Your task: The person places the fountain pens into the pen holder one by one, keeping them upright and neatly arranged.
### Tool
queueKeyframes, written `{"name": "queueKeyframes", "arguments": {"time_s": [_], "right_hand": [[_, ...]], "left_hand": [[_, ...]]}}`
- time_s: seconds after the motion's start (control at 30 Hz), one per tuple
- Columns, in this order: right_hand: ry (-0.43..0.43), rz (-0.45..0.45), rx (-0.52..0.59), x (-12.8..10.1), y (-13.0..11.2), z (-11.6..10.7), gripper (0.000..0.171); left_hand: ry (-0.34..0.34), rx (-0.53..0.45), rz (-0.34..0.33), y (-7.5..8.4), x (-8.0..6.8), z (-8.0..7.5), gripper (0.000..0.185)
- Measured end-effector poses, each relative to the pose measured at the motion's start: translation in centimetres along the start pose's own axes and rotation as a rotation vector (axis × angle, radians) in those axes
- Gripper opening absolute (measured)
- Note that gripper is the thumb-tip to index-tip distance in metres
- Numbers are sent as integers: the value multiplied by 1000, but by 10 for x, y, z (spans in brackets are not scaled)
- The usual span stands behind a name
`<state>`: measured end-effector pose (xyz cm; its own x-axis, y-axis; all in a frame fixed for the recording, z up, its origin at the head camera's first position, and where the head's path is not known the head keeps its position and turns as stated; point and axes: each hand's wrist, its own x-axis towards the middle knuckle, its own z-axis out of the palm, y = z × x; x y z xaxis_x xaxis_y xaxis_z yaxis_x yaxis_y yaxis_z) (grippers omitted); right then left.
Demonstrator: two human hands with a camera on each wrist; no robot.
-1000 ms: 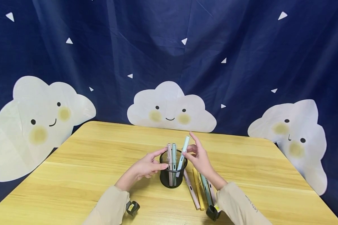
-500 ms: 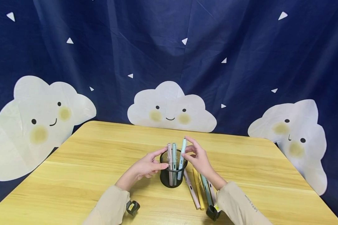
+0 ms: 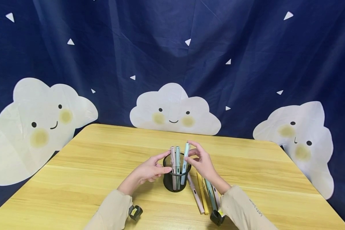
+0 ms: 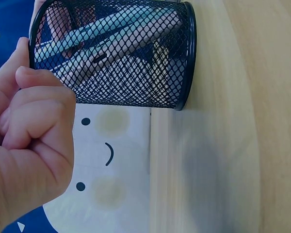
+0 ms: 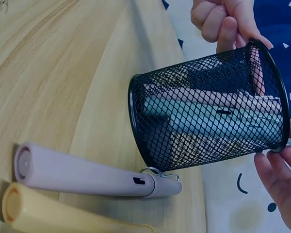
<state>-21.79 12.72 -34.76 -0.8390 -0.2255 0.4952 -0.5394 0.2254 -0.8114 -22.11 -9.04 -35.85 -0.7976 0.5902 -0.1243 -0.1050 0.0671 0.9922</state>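
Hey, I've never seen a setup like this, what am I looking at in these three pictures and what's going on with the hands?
No machine here: a person works with bare hands and wears three cameras. The big picture comes from the head, looking down at a wooden table; the other two come from the wrists, so they appear turned sideways. A black mesh cup stands on the table with three pens in it. The left hand touches the cup's rim. The right hand pinches the top of the light blue pen, which stands in the cup. More pens, pink, yellow and green, lie beside the cup under the right arm.
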Motion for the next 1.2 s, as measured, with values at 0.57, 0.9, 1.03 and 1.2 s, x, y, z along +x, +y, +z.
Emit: {"name": "queueKeyframes", "arguments": {"time_s": [0.57, 0.9, 1.03, 1.2], "right_hand": [[36, 28, 7, -4, 4, 1, 39], [59, 95, -2, -7, -14, -1, 35], [72, 96, 43, -9, 1, -5, 35], [75, 90, 70, -12, 22, -12, 36]], "left_hand": [[2, 1, 10, 1, -2, 2, 77], [7, -7, 2, 0, -1, 1, 77], [9, -2, 3, -1, -1, 1, 77], [13, 0, 2, 0, -1, 1, 78]]}}
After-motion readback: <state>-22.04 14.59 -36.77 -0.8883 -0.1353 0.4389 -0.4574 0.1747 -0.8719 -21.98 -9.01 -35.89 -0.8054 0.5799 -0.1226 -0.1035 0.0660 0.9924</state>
